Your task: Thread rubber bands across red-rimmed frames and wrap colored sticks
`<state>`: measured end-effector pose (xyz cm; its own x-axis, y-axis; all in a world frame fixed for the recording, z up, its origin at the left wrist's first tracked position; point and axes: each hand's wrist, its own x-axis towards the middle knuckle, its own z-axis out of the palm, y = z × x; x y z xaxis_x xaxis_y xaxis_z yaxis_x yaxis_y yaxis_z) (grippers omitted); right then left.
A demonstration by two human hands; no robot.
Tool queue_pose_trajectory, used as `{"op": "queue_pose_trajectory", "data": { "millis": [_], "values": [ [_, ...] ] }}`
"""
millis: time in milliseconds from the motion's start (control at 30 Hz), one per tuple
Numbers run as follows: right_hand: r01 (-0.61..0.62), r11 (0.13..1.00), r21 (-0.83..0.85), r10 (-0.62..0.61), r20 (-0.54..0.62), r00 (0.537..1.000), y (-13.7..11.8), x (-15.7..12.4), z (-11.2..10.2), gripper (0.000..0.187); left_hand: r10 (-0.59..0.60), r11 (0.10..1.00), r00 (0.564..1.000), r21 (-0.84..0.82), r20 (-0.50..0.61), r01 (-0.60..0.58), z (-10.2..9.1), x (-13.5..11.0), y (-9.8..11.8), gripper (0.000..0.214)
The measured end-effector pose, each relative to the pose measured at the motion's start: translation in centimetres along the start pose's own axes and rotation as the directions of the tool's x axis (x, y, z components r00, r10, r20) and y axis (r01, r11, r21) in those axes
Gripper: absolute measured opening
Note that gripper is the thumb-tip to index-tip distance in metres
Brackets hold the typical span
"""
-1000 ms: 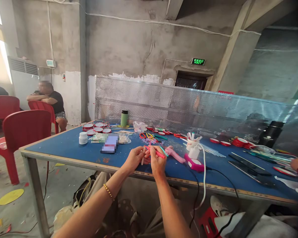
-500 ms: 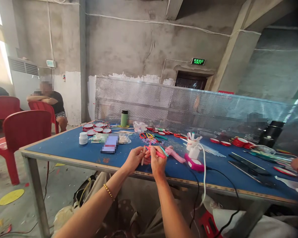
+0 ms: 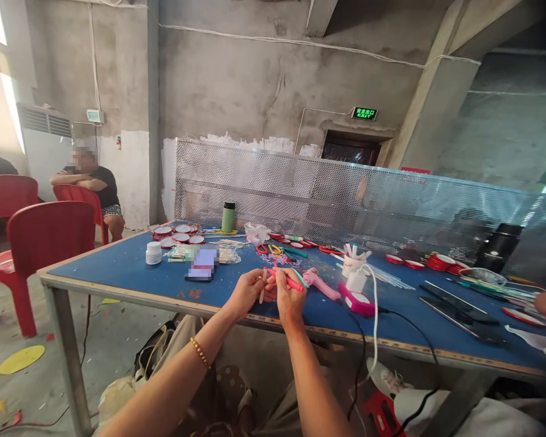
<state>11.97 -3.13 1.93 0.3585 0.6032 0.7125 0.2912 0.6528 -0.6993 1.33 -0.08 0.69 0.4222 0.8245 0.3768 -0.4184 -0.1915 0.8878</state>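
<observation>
View shifted slightly, pale stick (image 3: 262,295) partly hidden

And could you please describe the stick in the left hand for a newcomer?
Find the blue table, then the left hand near its front edge. It holds the stick nearly upright: pale, unlike the slanting red pen in the right hand.

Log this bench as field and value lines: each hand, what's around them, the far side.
Left hand: pinches a thin, pale flat stick
Right hand: holds a slim pink-red pen-like tool
To their right: pink pistol-shaped tool; magenta block
To their left: lilac-screened phone; round white jar
Far side: green cylindrical bottle; perforated metal screen
</observation>
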Motion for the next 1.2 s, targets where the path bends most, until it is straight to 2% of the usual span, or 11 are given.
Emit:
{"op": "queue_pose_trajectory", "data": {
  "millis": [1200],
  "values": [
    [0.024, 1.000, -0.010, -0.024, 0.003, 1.000, 0.21, 0.03, -0.06, 0.023, 0.000, 1.000, 1.000, -0.011, 0.007, 0.000, 0.04, -0.15, 0.25, 0.046]
  ]
}}
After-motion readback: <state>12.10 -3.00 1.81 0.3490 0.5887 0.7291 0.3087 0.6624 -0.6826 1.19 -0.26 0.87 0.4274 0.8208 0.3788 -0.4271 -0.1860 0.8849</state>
